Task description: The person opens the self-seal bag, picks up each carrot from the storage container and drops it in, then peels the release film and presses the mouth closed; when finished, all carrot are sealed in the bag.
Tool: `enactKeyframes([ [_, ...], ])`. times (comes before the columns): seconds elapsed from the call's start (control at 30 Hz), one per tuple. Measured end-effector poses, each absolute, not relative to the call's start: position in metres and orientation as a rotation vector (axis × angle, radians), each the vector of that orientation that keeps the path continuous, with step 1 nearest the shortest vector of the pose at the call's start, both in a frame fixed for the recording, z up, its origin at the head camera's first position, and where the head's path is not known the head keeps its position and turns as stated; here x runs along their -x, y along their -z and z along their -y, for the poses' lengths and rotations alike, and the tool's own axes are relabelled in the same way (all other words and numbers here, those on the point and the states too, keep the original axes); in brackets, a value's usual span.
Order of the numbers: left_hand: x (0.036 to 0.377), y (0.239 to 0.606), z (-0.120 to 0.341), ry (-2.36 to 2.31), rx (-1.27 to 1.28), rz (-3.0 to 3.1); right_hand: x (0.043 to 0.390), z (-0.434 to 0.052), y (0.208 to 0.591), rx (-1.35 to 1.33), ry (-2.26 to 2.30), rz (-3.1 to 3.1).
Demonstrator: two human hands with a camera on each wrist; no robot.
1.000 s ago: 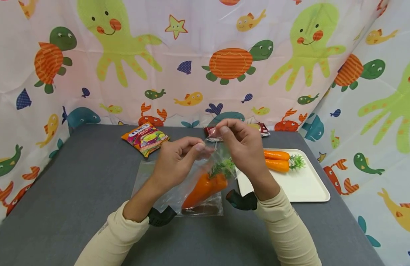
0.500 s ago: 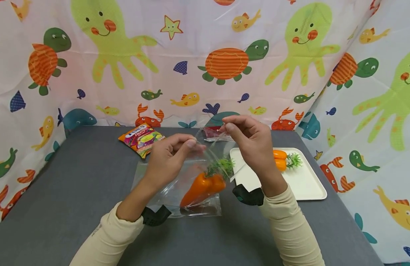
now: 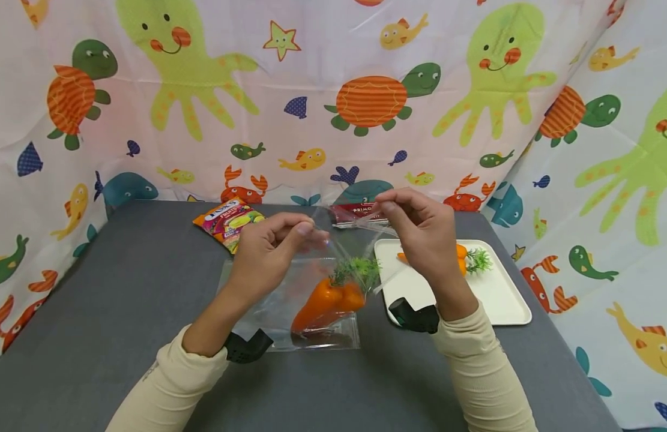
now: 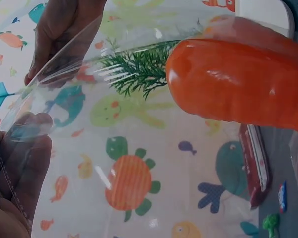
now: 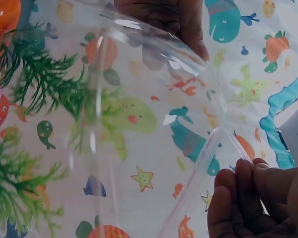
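Both hands have drawn further apart, stretching the bag's mouth. Left hand and right hand each pinch the clear bag rim, fingers curled tight, carrots inside.

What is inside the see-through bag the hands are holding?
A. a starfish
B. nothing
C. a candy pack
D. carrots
D: orange carrots with green tops lie inside the clear bag, whose top edge the left hand and right hand pinch; the candy pack lies outside it on the table.
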State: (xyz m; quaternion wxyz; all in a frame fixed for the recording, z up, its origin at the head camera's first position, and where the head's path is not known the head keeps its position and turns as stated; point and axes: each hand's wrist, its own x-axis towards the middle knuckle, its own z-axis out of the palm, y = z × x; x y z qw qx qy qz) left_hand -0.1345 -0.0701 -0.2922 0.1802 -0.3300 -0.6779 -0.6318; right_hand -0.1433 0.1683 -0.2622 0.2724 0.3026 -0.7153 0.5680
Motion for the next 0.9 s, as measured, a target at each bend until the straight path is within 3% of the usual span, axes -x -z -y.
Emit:
enactKeyframes([
  [0.9, 0.126, 0.282, 0.093, 1.703, 0.843, 1.850, 0.136, -0.208, 0.261, -0.545, -1.634, 1.874],
])
